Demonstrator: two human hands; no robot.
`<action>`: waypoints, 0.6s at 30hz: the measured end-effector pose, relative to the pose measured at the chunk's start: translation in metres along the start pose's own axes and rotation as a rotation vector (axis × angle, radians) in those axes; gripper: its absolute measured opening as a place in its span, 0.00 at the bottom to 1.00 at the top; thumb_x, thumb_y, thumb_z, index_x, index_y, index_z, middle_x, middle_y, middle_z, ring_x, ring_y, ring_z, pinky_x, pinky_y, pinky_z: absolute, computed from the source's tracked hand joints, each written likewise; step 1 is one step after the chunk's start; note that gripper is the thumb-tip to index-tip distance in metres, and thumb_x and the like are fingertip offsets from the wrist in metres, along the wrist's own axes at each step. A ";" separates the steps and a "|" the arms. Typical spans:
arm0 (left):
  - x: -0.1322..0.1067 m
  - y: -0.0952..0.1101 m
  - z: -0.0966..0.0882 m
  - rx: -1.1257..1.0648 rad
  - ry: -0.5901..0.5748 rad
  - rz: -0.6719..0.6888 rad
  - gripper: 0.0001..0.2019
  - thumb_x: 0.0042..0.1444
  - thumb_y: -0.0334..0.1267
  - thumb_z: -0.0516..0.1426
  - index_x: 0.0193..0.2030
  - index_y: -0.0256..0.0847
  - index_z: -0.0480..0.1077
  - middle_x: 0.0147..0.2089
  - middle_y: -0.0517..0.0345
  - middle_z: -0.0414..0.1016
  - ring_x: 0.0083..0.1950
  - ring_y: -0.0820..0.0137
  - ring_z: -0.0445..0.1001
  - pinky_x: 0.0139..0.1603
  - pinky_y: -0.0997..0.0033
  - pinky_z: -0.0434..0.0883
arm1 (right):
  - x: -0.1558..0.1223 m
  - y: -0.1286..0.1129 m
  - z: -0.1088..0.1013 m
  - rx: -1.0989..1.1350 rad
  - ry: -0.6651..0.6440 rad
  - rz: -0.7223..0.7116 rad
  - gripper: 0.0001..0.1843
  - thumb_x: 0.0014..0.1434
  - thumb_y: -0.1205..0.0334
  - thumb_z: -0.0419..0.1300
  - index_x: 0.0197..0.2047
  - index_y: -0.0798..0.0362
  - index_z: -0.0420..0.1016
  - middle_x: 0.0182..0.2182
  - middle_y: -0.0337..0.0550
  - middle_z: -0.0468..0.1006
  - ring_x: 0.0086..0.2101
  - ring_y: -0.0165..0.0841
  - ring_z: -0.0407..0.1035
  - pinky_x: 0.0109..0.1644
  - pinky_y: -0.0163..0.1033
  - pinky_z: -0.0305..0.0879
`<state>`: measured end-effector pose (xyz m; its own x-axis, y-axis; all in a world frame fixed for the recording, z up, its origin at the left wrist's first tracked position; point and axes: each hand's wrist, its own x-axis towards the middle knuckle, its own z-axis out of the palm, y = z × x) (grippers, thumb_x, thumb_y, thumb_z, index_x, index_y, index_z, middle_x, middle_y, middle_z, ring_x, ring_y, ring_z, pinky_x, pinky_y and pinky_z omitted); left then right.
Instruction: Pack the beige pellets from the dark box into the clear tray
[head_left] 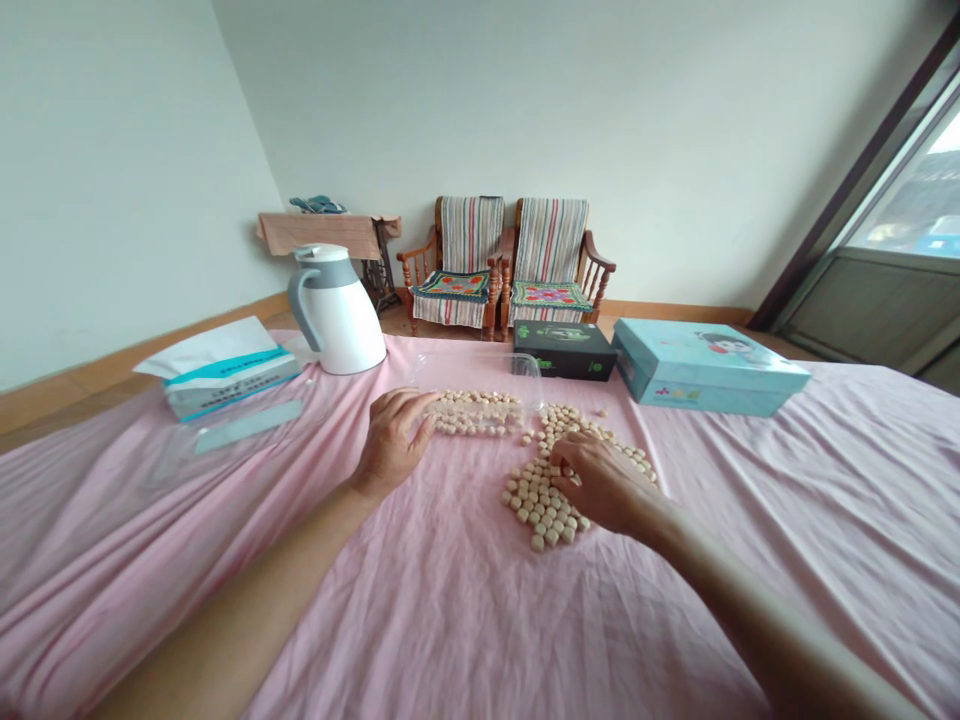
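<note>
My left hand (395, 435) grips the left end of a clear plastic box (536, 385), its thumb in front and its fingers at the rim. Inside the box lie many small beige rounded blocks (480, 412), wooden in look. To the right, a loose pile of the same blocks (551, 505) spreads over the pink cloth. My right hand (604, 480) is low over this pile with bent fingers, thumb and fingertips closed round a block among the others. The hand covers part of the pile.
A white and grey thermos jug (349, 320) and a tissue pack (225, 370) stand at the left, near a clear plastic lid (225, 435). Behind the pile are a black box (566, 355) and a light blue box (705, 370). Pink cloth (420, 620) lies wrinkled underneath.
</note>
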<state>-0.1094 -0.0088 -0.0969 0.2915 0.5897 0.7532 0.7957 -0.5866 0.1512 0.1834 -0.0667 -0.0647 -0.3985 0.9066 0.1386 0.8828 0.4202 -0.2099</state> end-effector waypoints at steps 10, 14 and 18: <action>-0.001 -0.001 0.001 -0.004 0.002 0.000 0.14 0.60 0.37 0.52 0.53 0.44 0.68 0.48 0.52 0.73 0.53 0.61 0.68 0.57 0.55 0.64 | 0.005 -0.001 0.001 0.147 0.204 -0.023 0.07 0.53 0.74 0.53 0.33 0.55 0.70 0.32 0.44 0.72 0.32 0.31 0.66 0.37 0.35 0.58; -0.001 -0.001 0.001 -0.007 0.001 0.009 0.13 0.61 0.36 0.52 0.52 0.43 0.68 0.47 0.52 0.74 0.53 0.61 0.68 0.57 0.55 0.64 | 0.026 -0.008 -0.017 0.285 0.399 -0.074 0.08 0.52 0.74 0.53 0.33 0.54 0.70 0.29 0.40 0.70 0.28 0.27 0.64 0.33 0.32 0.59; -0.002 -0.003 0.002 0.006 -0.004 0.005 0.14 0.61 0.37 0.51 0.53 0.43 0.68 0.48 0.51 0.73 0.54 0.61 0.68 0.57 0.55 0.64 | 0.052 -0.022 -0.034 0.338 0.528 -0.115 0.08 0.53 0.73 0.53 0.35 0.54 0.72 0.32 0.41 0.72 0.28 0.26 0.66 0.33 0.32 0.61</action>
<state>-0.1113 -0.0078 -0.1002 0.2980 0.5887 0.7514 0.7973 -0.5863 0.1431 0.1518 -0.0298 -0.0204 -0.2339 0.7501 0.6185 0.6802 0.5808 -0.4472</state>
